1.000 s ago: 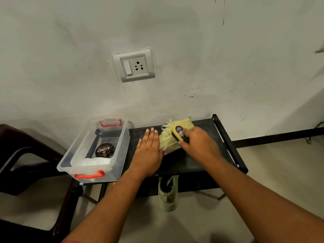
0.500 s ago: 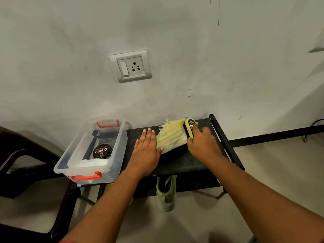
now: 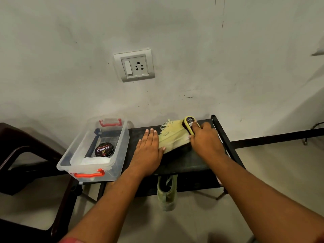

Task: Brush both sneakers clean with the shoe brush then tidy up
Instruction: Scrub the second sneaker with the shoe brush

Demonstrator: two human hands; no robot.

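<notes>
Pale-green sneaker [image 3: 172,135] lies on its side on the dark worktop [image 3: 185,160], pinned by your flat, straight-fingered left grip [image 3: 148,151] so it cannot slide, while your right grip [image 3: 205,139] curls round the shoe brush [image 3: 190,124] at its far edge; the second sneaker [image 3: 166,195] waits below

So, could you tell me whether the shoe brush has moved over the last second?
Yes. The shoe brush, held by the right hand, has slid along the sneaker toward the rack's back-right post.
</notes>
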